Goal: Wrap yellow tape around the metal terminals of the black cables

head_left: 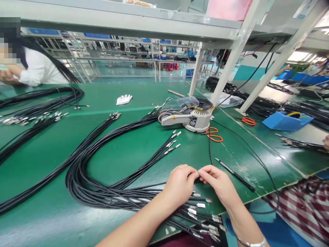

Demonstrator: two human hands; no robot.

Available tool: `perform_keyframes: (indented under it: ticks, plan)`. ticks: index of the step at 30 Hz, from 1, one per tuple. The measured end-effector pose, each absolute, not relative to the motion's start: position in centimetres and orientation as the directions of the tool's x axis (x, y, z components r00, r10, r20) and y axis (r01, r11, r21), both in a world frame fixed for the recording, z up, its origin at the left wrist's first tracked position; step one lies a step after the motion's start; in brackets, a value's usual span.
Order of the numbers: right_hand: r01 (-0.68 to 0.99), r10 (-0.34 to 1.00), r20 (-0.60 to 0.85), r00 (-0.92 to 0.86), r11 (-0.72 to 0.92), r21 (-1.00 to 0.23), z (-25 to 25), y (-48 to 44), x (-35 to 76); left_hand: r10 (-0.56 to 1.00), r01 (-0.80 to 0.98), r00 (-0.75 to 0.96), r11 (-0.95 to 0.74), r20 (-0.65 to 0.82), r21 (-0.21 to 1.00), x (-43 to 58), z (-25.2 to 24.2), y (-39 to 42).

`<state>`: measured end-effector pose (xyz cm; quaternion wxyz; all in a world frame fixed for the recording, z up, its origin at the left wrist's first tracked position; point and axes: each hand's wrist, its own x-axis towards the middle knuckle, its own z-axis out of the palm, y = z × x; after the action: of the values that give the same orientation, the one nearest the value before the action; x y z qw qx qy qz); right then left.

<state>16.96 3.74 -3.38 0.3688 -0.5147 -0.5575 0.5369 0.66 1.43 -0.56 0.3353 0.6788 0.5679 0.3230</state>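
My left hand (pixel 180 183) and my right hand (pixel 218 181) meet just above the near edge of the green table (pixel 128 151). Both pinch the small metal end (pixel 197 172) of one thin black cable between their fingertips. Under my wrists lies a bundle of black cables (pixel 108 192) whose metal-tipped ends (pixel 203 216) fan out over the table's edge. Several more tipped ends (pixel 172 141) point toward a grey tape dispenser (pixel 191 116).
Orange scissors (pixel 214 134) lie by the dispenser, another orange pair (pixel 248 120) further right next to a blue bin (pixel 285 120). A white glove (pixel 123 99) sits at the back. More cable loops (pixel 43 103) lie at left near a person's white sleeve (pixel 38 72). A black pen-like tool (pixel 235 174) lies to the right of my hands.
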Motion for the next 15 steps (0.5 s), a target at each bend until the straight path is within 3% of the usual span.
perform_keyframes:
  ticks: [9,15]
  plan:
    - [0.084,0.984,-0.1,-0.146,-0.089,-0.993,-2.1,3.7,16.0,0.96,0.353,0.272,-0.032,-0.07,0.935,-0.5,-0.5,2.4]
    - [0.067,0.991,-0.063,-0.116,-0.056,-0.996,-1.3,3.3,15.7,0.98,0.355,0.198,-0.049,-0.024,0.933,-0.3,0.2,2.0]
